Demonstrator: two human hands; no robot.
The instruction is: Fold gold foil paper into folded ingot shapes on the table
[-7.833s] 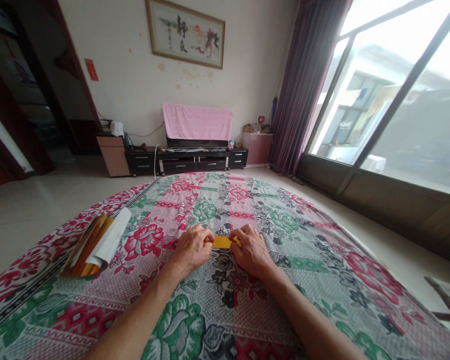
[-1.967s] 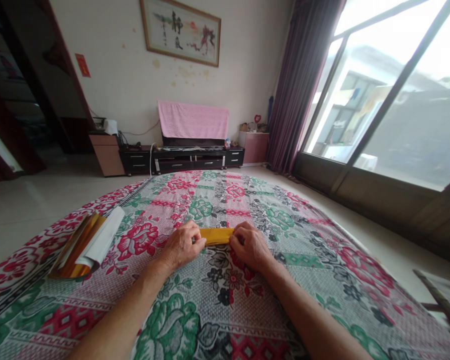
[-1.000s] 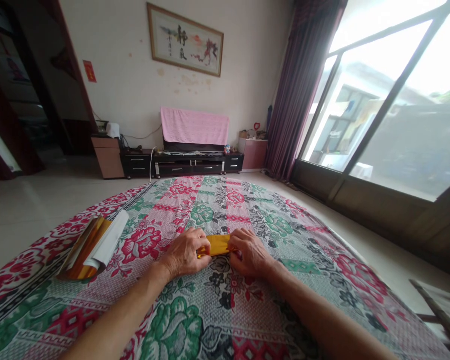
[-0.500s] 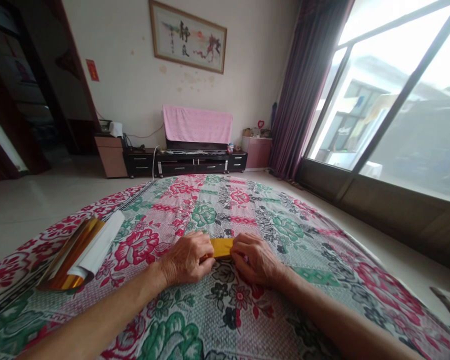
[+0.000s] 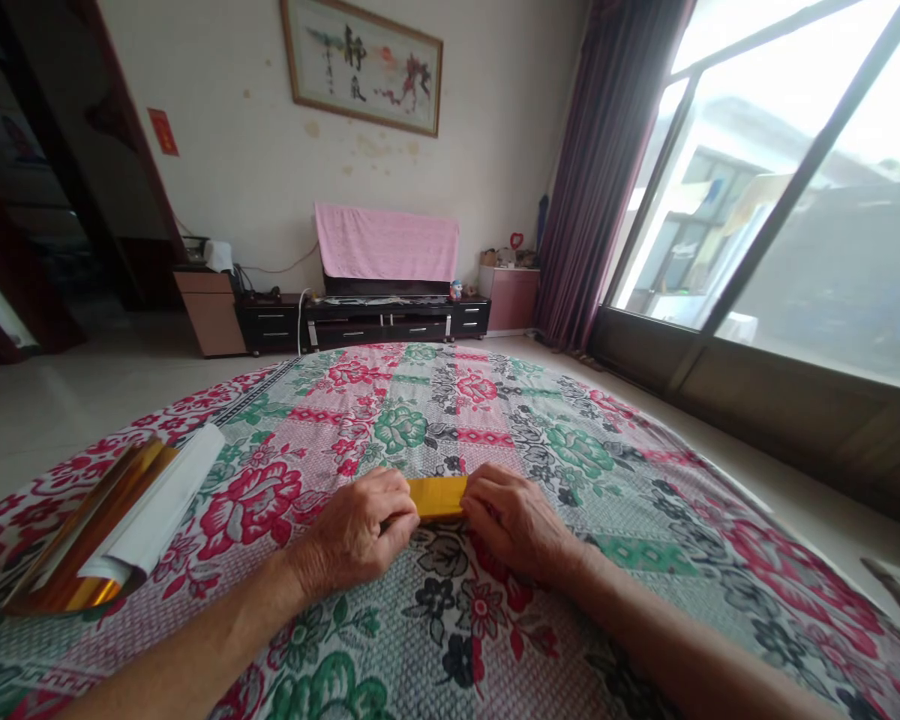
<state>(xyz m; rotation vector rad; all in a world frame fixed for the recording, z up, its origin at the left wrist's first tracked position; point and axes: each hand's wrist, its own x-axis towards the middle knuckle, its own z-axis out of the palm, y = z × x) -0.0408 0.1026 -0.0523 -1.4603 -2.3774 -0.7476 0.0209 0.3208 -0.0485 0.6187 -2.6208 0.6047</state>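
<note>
A yellow-gold folded strip (image 5: 438, 498), which looks like paper, lies across the floral tablecloth (image 5: 420, 610) in front of me. My left hand (image 5: 364, 528) is closed on its left end, thumb and curled fingers pinching it. At the other end, my right hand (image 5: 514, 520) grips it with bent fingers. Both ends of the strip are hidden under the fingers. Off to the left rest shiny gold sheets (image 5: 105, 530) curled into a loose roll, with a rolled white sheet (image 5: 165, 505) lying against them.
Beyond the table stands a low black TV cabinet (image 5: 375, 330), with a pink cloth (image 5: 386, 243) draped over the screen on it. A purple curtain (image 5: 592, 180) and a large window (image 5: 795, 200) are on the right. A framed picture (image 5: 364, 65) hangs on the wall.
My left hand has shifted a little left, so more of the yellow strip shows between the hands. Both hands keep their grip. The view has turned slightly.
</note>
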